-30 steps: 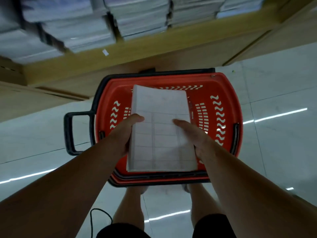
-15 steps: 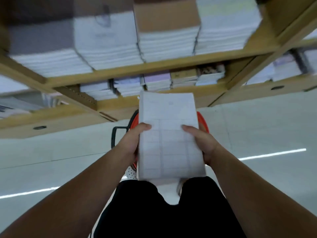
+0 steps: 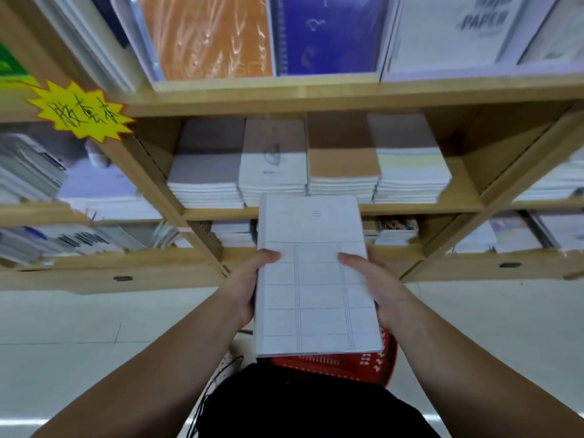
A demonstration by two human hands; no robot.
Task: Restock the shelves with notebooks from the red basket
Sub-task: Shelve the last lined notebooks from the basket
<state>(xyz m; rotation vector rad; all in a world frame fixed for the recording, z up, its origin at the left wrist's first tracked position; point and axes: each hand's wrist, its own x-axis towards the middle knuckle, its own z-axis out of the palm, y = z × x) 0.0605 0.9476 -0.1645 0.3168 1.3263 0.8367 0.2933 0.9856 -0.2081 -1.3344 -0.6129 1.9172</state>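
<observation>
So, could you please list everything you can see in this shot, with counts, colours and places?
notebook bundle: one, white with ruled grid, centre, in front of the shelves
red basket: one, red, mostly hidden below the bundle
shelf unit: one, light wood, across the upper half
stacks on middle shelf: four, grey, white, brown and pale tops, side by side
covers on top shelf: at least three, orange, dark blue, white
starburst sign: one, yellow, handwritten, upper left on the shelf front
floor: pale tiles, below the shelves
black clothing: bottom centre
left hand: grips the bundle's left edge
right hand: grips its right edge
</observation>
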